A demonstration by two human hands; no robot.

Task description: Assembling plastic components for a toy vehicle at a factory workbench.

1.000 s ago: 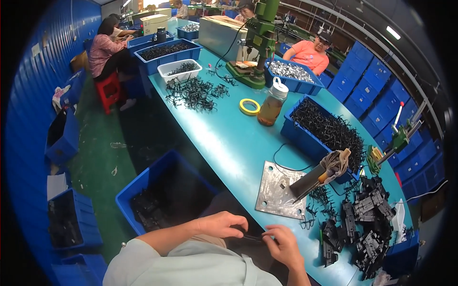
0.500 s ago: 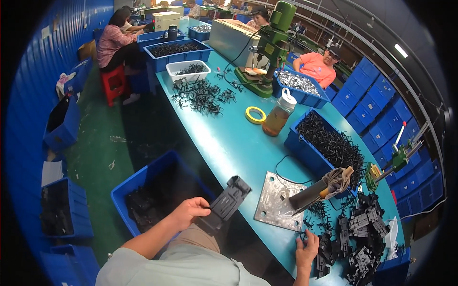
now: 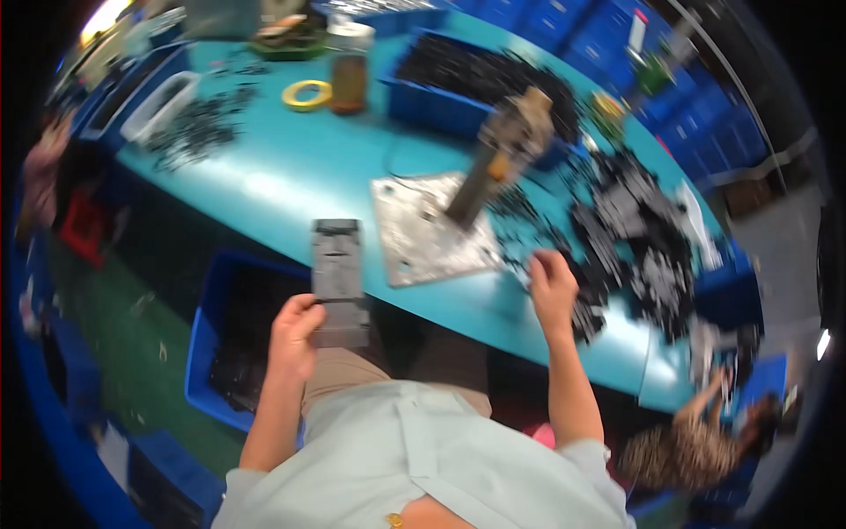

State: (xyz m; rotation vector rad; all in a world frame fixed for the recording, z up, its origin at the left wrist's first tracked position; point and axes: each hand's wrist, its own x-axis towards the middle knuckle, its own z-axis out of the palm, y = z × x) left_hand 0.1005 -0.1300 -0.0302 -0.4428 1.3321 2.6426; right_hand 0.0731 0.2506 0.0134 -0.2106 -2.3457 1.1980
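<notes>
Half a second back the grey plastic part (image 3: 337, 280) lay tilted, its far end swung off toward my right; now I see it stood nearly straight up the picture, and the view has dropped closer over the bench (image 3: 291, 181). My right hand (image 3: 552, 286), which was low at the bench edge, has moved up into the heap of black parts (image 3: 630, 238).

The part is a long, flat, dark grey moulding with squared ends and stepped ribs across its face. Its long axis runs away from my body toward the bench, the far end just over the near edge of the bench, the near end above my lap. It hangs over the gap between the blue bin (image 3: 233, 344) on the floor and the bench.

My left hand (image 3: 295, 331) is closed around the near end of the part, fingers wrapped on its left side. My right hand rests fingers-down among the black parts; blur keeps me from telling whether it grips one.

Between the two hands lies a metal plate (image 3: 423, 234) with a lever press (image 3: 498, 150) rising from it. Farther back stand a blue tray of black pieces (image 3: 458, 84), a jar (image 3: 350, 66) and a yellow tape roll (image 3: 307, 93).
</notes>
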